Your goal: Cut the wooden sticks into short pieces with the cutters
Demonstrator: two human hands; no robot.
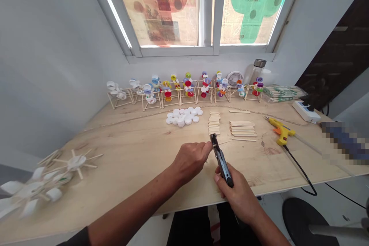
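Observation:
My right hand point(233, 196) grips a black pair of cutting pliers point(221, 161), its jaws pointing up and away from me. My left hand point(190, 161) is pinched close to those jaws and appears to hold a thin wooden craft stick point(223, 142), which runs off to the right between the jaws. Part of the stick is hidden by my fingers and the tool. Just beyond the jaws lies a stack of short wooden sticks point(214, 123). A longer group of sticks point(242, 128) lies to its right.
White bottle caps point(183, 117) lie on the plywood table point(123, 161). Behind them stands a row of stick-and-cap models point(187, 88). A yellow glue gun point(281, 131) with a black cord lies at right, near a power strip point(306, 111). Blurred white cap-and-stick wheels point(57, 177) sit at left.

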